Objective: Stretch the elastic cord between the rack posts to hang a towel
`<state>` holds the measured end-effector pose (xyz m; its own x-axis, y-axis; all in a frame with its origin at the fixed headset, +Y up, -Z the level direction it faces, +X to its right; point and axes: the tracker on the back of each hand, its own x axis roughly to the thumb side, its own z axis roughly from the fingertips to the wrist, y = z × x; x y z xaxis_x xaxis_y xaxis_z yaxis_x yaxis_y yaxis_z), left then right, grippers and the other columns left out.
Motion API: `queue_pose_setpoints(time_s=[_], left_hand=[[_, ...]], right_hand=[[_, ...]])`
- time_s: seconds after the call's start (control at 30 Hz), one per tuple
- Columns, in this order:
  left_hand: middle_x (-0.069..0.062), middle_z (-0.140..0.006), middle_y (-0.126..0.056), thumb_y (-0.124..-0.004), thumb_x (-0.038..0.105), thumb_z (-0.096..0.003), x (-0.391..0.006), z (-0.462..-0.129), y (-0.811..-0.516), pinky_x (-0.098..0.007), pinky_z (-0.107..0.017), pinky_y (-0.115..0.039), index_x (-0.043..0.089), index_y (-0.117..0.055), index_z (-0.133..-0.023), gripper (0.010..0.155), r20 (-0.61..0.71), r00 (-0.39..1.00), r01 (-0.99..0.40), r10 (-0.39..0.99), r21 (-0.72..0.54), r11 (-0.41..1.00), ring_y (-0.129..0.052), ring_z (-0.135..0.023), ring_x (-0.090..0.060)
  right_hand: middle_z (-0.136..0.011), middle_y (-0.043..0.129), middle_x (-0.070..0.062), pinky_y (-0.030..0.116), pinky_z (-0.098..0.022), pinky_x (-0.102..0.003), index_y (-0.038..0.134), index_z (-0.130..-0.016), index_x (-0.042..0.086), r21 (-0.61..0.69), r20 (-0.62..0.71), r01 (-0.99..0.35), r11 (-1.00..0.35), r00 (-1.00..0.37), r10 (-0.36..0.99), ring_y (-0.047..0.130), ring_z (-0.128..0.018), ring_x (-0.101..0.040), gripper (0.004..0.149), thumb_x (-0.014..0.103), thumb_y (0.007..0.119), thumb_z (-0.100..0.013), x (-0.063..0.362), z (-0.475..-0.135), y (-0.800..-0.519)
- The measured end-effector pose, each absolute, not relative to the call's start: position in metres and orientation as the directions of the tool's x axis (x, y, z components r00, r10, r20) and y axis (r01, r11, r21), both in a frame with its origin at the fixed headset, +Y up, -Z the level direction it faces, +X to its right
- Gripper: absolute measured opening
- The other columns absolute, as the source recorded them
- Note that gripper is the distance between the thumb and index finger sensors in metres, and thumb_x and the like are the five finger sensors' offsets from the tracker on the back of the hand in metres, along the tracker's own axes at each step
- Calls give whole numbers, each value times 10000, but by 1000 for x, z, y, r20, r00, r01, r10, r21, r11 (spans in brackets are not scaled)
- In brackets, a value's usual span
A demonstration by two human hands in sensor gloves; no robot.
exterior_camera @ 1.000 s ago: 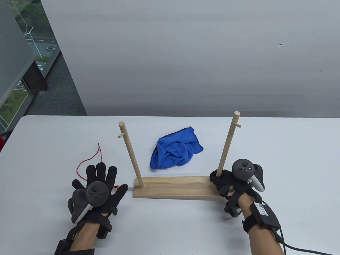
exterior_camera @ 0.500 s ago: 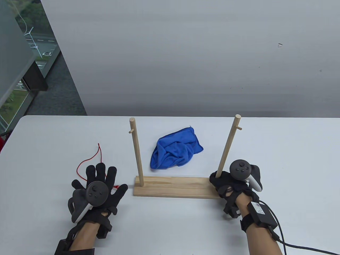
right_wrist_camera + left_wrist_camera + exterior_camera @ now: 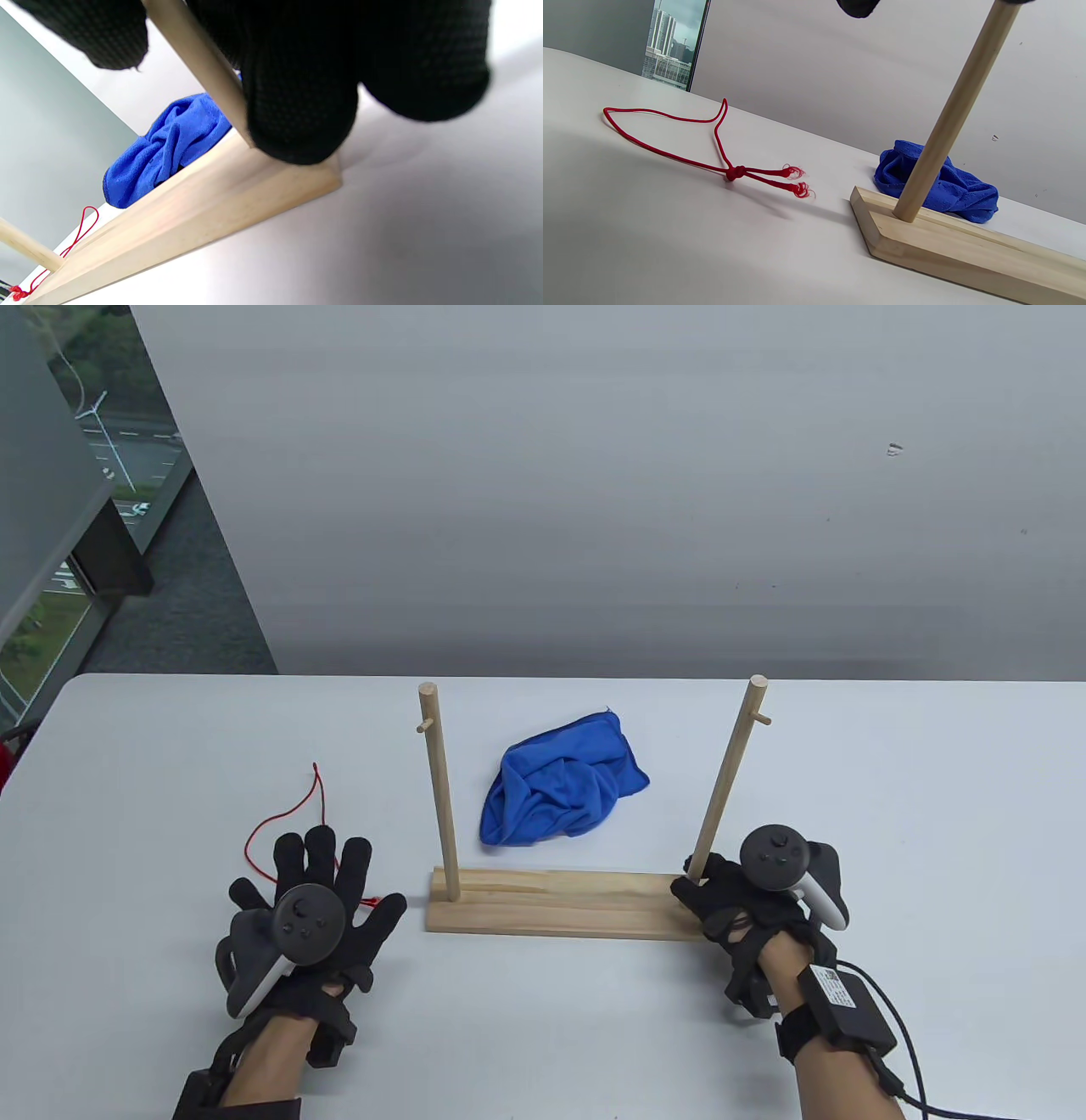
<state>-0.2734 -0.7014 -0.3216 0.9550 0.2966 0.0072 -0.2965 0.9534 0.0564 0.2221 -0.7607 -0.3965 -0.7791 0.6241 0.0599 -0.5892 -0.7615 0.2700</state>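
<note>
The wooden rack base [image 3: 551,903] stands on the table with its left post [image 3: 439,789] and right post [image 3: 728,785] upright. A crumpled blue towel [image 3: 560,793] lies behind it. The red elastic cord [image 3: 284,814] lies loose left of the rack; its knot [image 3: 736,173] and frayed ends show in the left wrist view. My left hand [image 3: 321,869] hovers flat with fingers spread over the cord's near end and holds nothing. My right hand [image 3: 717,891] holds the foot of the right post [image 3: 199,63] between thumb and fingers [image 3: 297,93].
The white table [image 3: 933,831] ends at its far edge in front of a grey wall. A black cable [image 3: 899,1052] runs from my right wrist off the bottom right. The towel [image 3: 169,144] and cord [image 3: 80,233] also show in the right wrist view.
The rack has turned: its left post has swung right from a leftward lean to upright. My right hand shifted slightly right at the post's foot. My left hand has not moved.
</note>
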Motion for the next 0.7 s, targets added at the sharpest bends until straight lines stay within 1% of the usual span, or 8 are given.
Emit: queue_pose_setpoints(time_s=[0.1,0.23,0.33,0.43,0.5,0.57,0.67,0.7], left_hand=[[-37,-1249,-283,-582,816,-405,-275,-322,-701,-755,-654,-137,371,-469,-1132,860,2,953,-301,302,66,951,-177,-1161,-367],[-43,-1244,-288,-613,773,-428,-280,-322,-700,-749,-671,-165,368,-480,-1127,818,-14,954,-297,299,80,951,-188,-1159,-365],[-50,-1240,-307,-666,737,-435,-286,-322,-700,-745,-686,-196,358,-508,-1119,798,-24,950,-308,311,94,947,-208,-1159,-365],[-61,-1235,-354,-728,689,-434,-293,-322,-699,-743,-700,-243,345,-533,-1111,784,-43,948,-309,316,121,943,-254,-1160,-369],[-64,-1233,-382,-752,669,-431,-297,-323,-700,-741,-708,-274,334,-504,-1115,801,-52,944,-316,325,136,939,-285,-1162,-374],[-72,-1225,-429,-776,645,-428,-300,-323,-701,-738,-713,-307,311,-559,-1102,783,-62,943,-315,326,145,938,-328,-1158,-381],[-77,-1204,-542,-826,588,-422,-304,-324,-703,-724,-723,-392,285,-667,-1060,725,-75,948,-296,309,153,943,-442,-1149,-396],[-76,-1179,-623,-843,562,-420,-305,-325,-703,-712,-725,-440,268,-700,-1043,703,-78,949,-289,304,159,944,-540,-1128,-403]], right_hand=[[-886,708,-192,852,-293,-437,489,-983,120,233,56,-595,-769,-781,622,978,-533,-306,723,580,678,-456,228,-385,-753],[-930,654,-207,823,-367,-520,481,-990,122,174,86,-611,-772,-772,630,943,-631,-350,730,582,677,-459,232,-362,-738],[-966,596,-224,714,-478,-636,448,-1008,124,162,94,-618,-769,-766,635,854,-753,-401,740,573,677,-466,231,-347,-731],[-1011,527,-218,603,-548,-700,445,-1015,135,101,126,-602,-792,-782,611,739,-867,-431,733,566,673,-469,231,-331,-725],[-1026,467,-224,567,-563,-711,438,-1017,137,46,128,-606,-794,-785,606,692,-896,-435,728,560,668,-471,233,-324,-726],[-1016,467,-237,547,-564,-720,450,-1011,125,-13,115,-639,-769,-765,634,682,-893,-443,719,545,671,-471,235,-317,-731],[-1003,482,-257,507,-570,-737,464,-1007,105,28,98,-673,-739,-734,672,676,-883,-462,709,519,679,-473,235,-312,-735],[-1002,486,-257,511,-568,-737,464,-1007,105,32,97,-652,-758,-753,651,680,-881,-461,710,523,676,-473,235,-311,-736]])
